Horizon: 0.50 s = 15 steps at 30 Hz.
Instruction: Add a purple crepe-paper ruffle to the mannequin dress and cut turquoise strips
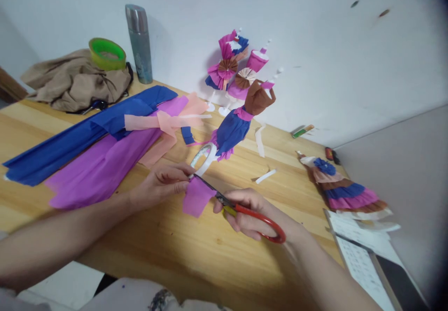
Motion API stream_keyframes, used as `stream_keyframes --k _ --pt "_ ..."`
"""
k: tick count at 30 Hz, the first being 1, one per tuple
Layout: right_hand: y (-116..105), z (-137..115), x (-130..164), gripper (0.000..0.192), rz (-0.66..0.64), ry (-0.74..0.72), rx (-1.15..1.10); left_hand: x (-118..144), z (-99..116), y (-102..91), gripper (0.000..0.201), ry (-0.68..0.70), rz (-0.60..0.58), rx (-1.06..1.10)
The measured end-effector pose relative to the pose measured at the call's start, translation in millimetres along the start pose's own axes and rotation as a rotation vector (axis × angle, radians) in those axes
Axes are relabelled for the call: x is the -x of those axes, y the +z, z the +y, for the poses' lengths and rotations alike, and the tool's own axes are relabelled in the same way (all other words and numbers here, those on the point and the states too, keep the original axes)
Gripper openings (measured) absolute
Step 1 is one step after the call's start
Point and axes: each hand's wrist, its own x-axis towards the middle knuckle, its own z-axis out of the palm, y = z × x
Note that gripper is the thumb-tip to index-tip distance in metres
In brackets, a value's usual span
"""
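My left hand pinches the upper edge of a small purple paper piece above the wooden table. My right hand grips red-handled scissors, whose blades reach into the top of that purple piece. Just behind lies a roll of white tape and a paper doll in a blue and brown dress on a white stand.
Blue, purple and peach crepe paper sheets lie at left. A brown cloth, green tape roll and metal flask stand behind. More paper dolls stand by the wall; a layered dress and printed papers lie at right.
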Motion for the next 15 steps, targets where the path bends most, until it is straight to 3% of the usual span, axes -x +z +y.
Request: stream_keyframes --k 2,7,13,15 --pt "-3.2 0.3 1.4 0.036 -0.013 -0.024 0.137 -1.8 -1.4 0.5 0.024 -0.027 0.029 0.008" --pt "-5.8 2.1 14.0 0.026 -0.031 -0.023 0.723 -5.1 -8.1 -0.4 0.028 -0.132 0.169 0.176" --pt "5.0 17.2 36.2 0.063 0.191 0.082 1.119 -6.0 -17.8 0.6 0.032 -0.256 0.322 0.452" --pt "10.4 14.7 40.4 0.060 0.207 0.150 1.165 -6.3 -18.9 0.9 0.033 -0.281 0.342 0.500"
